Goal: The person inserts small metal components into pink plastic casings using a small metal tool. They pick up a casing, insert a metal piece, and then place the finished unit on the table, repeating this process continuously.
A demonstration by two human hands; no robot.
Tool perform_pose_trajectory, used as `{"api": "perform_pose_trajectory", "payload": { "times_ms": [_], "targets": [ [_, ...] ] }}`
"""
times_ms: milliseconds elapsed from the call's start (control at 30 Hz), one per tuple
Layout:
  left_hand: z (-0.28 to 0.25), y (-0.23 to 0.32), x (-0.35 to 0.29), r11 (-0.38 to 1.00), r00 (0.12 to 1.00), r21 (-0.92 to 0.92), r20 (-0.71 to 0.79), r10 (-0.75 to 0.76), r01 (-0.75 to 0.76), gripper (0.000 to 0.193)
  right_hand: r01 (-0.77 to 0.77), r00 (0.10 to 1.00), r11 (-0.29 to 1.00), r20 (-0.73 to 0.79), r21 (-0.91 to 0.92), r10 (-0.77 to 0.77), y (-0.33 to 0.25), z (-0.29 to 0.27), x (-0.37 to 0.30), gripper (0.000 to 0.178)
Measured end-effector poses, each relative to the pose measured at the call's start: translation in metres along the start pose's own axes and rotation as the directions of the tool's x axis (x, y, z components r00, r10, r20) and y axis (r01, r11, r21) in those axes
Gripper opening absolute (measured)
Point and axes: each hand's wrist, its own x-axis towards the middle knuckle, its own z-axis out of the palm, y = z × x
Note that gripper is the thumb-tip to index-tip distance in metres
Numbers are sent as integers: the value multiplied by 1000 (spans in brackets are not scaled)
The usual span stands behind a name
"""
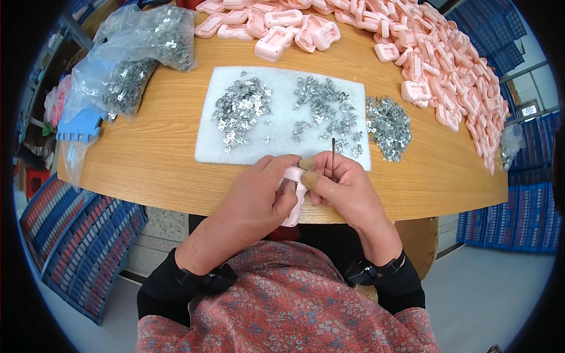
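Pink plastic makes up the small case (297,209) that both hands have between them, and in the head view it is just past the near edge of the table (159,159), below the white mat (282,106). The step in hand looks like close work at the top end of the case, where the fingertips meet; I cannot tell if a metal bit is there, since the fingers hide that spot. This seems to call for a steady case and small, careful finger moves next. The left hand (250,191) wraps around the case from the left, its thumb bent in against it and its fingers over the top. The right hand (350,191) comes in from the other side, curled up narrow, with tan tape (309,180) on its thumb and finger. It has a thin dark stick (333,156) tucked in its fingers, pointing up toward the mat; the low end is hidden. Both arms reach up and in, so the hands meet in front of the body. Two heaps of shiny bits lie on the mat, a left heap (241,109) and a right heap (326,106). One more heap (389,129) lies just right of the mat, and a big pile of pink cases (424,65) fills the table's far right.
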Motion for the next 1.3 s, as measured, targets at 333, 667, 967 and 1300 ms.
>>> {"api": "perform_pose_trajectory", "payload": {
  "times_ms": [333,667,967,1300],
  "targets": [
    [-20,-2,2,169,834,-847,428,-348,504,37,169,984,985,-50,-20,-170,-3,-1,-3,26],
    [-16,-9,-2,2,829,-845,523,-199,534,40,228,974,957,28,-180,-227,-10,10,0,25],
    [-14,-25,-5,-146,779,-782,620,-91,606,37,115,993,966,20,-232,-114,-20,2,2,21],
    [-8,-14,6,-251,762,-736,647,10,628,56,249,962,965,-95,-82,-256,2,-18,-23,26]
  ]
}}
